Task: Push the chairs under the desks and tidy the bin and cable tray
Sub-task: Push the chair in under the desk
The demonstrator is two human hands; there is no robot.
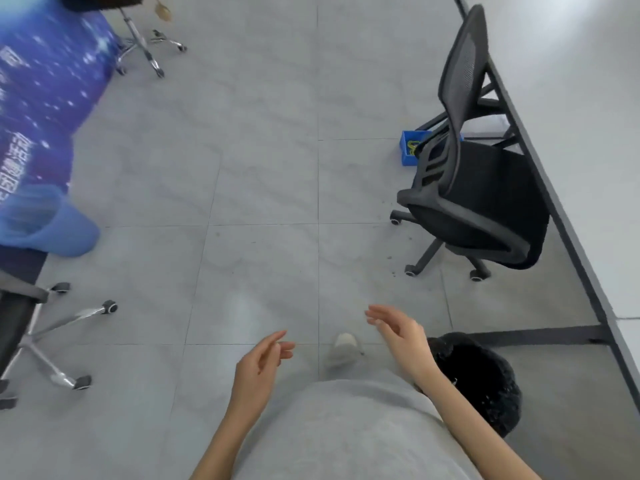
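A black mesh office chair [478,188] stands at the right, its seat partly under the edge of a white desk [588,98]. Behind it on the floor sits a small blue tray [410,147] with yellow-green cables inside. A round bin lined with a black bag [485,379] stands on the floor at the lower right, beside my right forearm. My left hand [258,365] and my right hand [398,332] hang open in front of me above the floor, holding nothing and touching nothing.
A chrome chair base [45,337] stands at the lower left, another chrome-based chair [145,46] at the top left. A blue starry banner [41,98] and a blue bin [45,223] lie along the left. Grey tiled floor [263,168] fills the middle. My shoe [343,348] shows below.
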